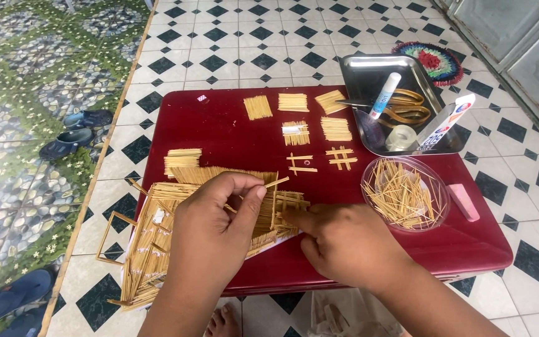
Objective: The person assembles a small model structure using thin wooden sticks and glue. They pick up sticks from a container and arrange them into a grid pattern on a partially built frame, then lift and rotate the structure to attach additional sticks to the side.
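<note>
While the left hand (213,218) pinches a stick (277,182) pointing right over the stick model (157,243), the right hand (344,243) lies just beside it, fingertips pressing the model's right edge, grasping nothing.

A pale toothpick model (157,243), built of flat glued panels and open frames, lay at the near left edge of the low red table (219,125), partly overhanging it. A single toothpick (277,182) was pinched at a slight tilt above its top panel. A small lattice panel (289,203) stood against its right side.
</note>
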